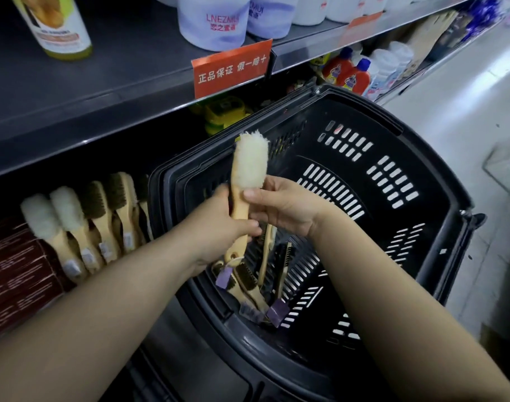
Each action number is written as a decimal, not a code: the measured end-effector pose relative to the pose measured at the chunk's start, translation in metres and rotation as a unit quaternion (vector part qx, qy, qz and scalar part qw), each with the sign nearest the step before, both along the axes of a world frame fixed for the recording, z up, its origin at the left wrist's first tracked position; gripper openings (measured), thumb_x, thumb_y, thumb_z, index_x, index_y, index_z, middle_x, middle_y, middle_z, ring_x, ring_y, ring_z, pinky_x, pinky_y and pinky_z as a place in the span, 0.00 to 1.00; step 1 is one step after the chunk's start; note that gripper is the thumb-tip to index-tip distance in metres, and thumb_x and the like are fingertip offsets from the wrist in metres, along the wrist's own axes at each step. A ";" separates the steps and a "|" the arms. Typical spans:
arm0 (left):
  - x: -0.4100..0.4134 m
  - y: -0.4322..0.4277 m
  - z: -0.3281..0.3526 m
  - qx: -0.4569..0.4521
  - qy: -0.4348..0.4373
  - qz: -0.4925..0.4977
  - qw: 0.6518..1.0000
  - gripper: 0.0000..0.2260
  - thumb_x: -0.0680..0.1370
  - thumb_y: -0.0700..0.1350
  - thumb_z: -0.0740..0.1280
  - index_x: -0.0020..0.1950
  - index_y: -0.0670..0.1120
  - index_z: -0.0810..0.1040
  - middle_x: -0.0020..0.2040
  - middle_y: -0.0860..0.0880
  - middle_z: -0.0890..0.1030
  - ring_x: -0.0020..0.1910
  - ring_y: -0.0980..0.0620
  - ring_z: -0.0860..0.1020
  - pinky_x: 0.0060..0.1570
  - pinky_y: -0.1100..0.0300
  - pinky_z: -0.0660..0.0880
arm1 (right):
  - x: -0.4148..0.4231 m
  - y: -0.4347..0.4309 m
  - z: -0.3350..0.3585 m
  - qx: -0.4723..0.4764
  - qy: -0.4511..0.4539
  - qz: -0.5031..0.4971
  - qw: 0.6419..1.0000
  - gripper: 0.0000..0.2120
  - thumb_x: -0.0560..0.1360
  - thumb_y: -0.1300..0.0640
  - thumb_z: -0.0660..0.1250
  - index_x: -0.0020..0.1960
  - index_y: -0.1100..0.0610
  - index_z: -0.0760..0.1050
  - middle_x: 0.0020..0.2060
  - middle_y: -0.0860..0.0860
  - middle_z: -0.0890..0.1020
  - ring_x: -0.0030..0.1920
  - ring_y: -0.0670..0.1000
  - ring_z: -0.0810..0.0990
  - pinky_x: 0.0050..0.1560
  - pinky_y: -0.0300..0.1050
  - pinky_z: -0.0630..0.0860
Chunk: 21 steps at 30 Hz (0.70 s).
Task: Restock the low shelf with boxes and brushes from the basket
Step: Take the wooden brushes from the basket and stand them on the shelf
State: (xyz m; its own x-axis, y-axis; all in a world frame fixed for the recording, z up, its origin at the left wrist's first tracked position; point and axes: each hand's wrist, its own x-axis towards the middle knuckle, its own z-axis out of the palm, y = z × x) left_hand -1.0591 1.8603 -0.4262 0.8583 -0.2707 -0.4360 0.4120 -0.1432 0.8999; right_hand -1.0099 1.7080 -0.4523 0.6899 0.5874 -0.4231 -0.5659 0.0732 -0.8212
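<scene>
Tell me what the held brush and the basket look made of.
Held brush: pale handle with an unvarnished wood look; head a fluffy cream pile, wool or a synthetic fleece, can't tell which. Basket: black moulded plastic by its look, with a semi-matte sheen and slotted walls.

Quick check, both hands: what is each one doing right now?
Left hand: closed around the wooden handle of the fluffy brush.
Right hand: fingers on the same brush, just below its woolly head.
</scene>
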 end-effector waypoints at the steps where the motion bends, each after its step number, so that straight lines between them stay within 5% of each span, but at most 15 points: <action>1: 0.000 0.000 0.001 0.003 -0.005 0.016 1.000 0.23 0.74 0.34 0.68 0.64 0.49 0.65 0.50 0.44 0.80 0.47 0.46 0.82 0.51 0.48 0.79 | 0.000 -0.001 -0.002 0.014 -0.004 -0.002 1.000 0.20 0.63 0.54 0.77 0.52 0.58 0.76 0.43 0.53 0.80 0.42 0.50 0.79 0.44 0.39 0.78; 4: 0.001 0.002 0.001 0.004 -0.026 0.066 0.997 0.21 0.74 0.39 0.69 0.61 0.49 0.63 0.42 0.49 0.78 0.33 0.59 0.80 0.33 0.63 0.79 | 0.001 -0.013 -0.019 0.059 0.032 -0.032 0.997 0.19 0.69 0.50 0.72 0.56 0.57 0.74 0.44 0.52 0.78 0.42 0.48 0.78 0.46 0.41 0.76; 7: 0.002 0.003 0.001 0.003 -0.027 0.095 0.995 0.16 0.76 0.44 0.68 0.59 0.47 0.64 0.34 0.50 0.75 0.23 0.62 0.74 0.25 0.65 0.72 | -0.004 -0.016 -0.067 -0.213 0.039 0.002 0.976 0.08 0.78 0.54 0.61 0.51 0.58 0.74 0.42 0.54 0.77 0.39 0.48 0.78 0.43 0.40 0.77; 10: 0.001 0.002 0.001 -0.029 -0.001 0.106 0.994 0.09 0.78 0.46 0.63 0.55 0.45 0.66 0.31 0.51 0.71 0.22 0.59 0.70 0.24 0.63 0.70 | -0.028 -0.012 -0.132 -0.547 -0.043 0.283 0.786 0.13 0.79 0.55 0.59 0.59 0.62 0.73 0.54 0.59 0.77 0.52 0.56 0.77 0.56 0.52 0.76; 11: 0.000 0.002 0.002 -0.044 0.006 0.109 0.993 0.08 0.79 0.46 0.62 0.53 0.45 0.66 0.31 0.51 0.71 0.22 0.59 0.70 0.24 0.64 0.69 | -0.040 -0.008 -0.150 -0.576 -0.055 0.330 0.746 0.15 0.79 0.55 0.60 0.62 0.62 0.71 0.59 0.60 0.76 0.58 0.57 0.75 0.61 0.53 0.73; 14: 0.000 0.005 0.004 -0.088 0.033 0.098 0.991 0.06 0.80 0.48 0.60 0.52 0.46 0.66 0.33 0.51 0.72 0.22 0.59 0.70 0.23 0.66 0.69 | -0.067 0.006 -0.186 -0.589 -0.060 0.336 0.732 0.22 0.79 0.56 0.59 0.71 0.63 0.64 0.68 0.61 0.69 0.69 0.59 0.67 0.68 0.54 0.66; 18: -0.001 0.011 0.005 -0.114 0.065 0.063 0.989 0.12 0.81 0.51 0.57 0.47 0.47 0.76 0.38 0.52 0.75 0.27 0.59 0.74 0.31 0.64 0.74 | -0.075 0.016 -0.214 -0.632 -0.083 0.378 0.672 0.27 0.81 0.56 0.54 0.75 0.66 0.51 0.72 0.65 0.60 0.71 0.63 0.62 0.67 0.56 0.65; 21: 0.000 0.014 0.006 -0.142 0.075 0.056 0.985 0.14 0.81 0.50 0.57 0.48 0.46 0.80 0.40 0.51 0.74 0.32 0.60 0.75 0.37 0.67 0.77 | -0.078 0.017 -0.223 -0.645 -0.057 0.330 0.687 0.31 0.80 0.51 0.57 0.76 0.61 0.48 0.73 0.63 0.59 0.70 0.64 0.63 0.65 0.55 0.66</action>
